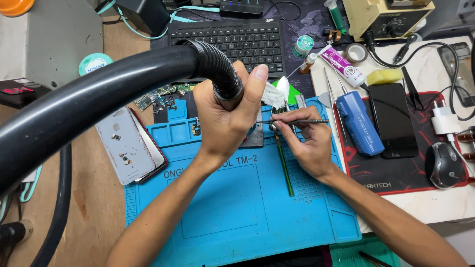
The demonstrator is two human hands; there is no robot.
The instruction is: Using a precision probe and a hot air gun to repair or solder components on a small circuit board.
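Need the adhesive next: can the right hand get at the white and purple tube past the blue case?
Probably yes. The tube lies uncovered just beyond the blue case, beside the right hand, but that hand holds tweezers and would need freeing first.

The left hand [225,116] hides the hose [99,94] mouth and most of the dark part [253,139] beneath. The hose runs off the left edge. Loose boards [161,96] behind it are too small to make out.
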